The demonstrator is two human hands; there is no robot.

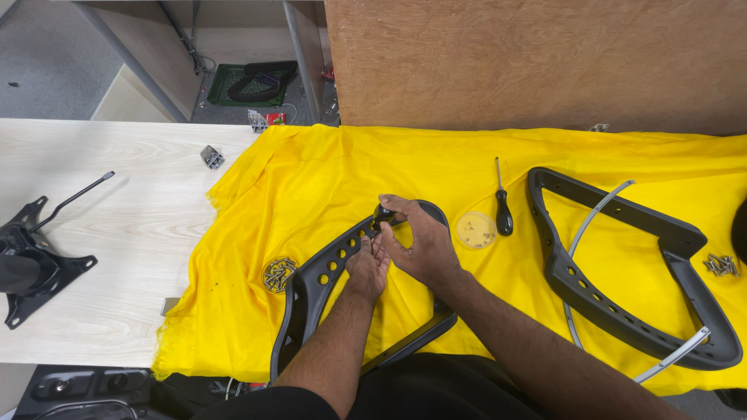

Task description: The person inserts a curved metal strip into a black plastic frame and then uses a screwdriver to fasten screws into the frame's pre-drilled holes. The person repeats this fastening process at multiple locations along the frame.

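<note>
A black curved plastic frame with a row of holes [310, 292] lies on a yellow cloth [311, 179]. My left hand [367, 268] rests on the frame's upper arm and holds it down. My right hand [419, 243] is just to its right. Its thumb and fingers pinch a small black knob-like piece [384, 212] at the top of the frame. The frame's upper bend is partly hidden behind both hands.
A black-handled screwdriver [503, 210] and a round clear lid with small screws [476, 230] lie right of my hands. Farther right is a second black frame [622, 288] with a grey rod, then loose screws [721, 265]. A black metal mechanism [27, 264] sits on the pale table [117, 218].
</note>
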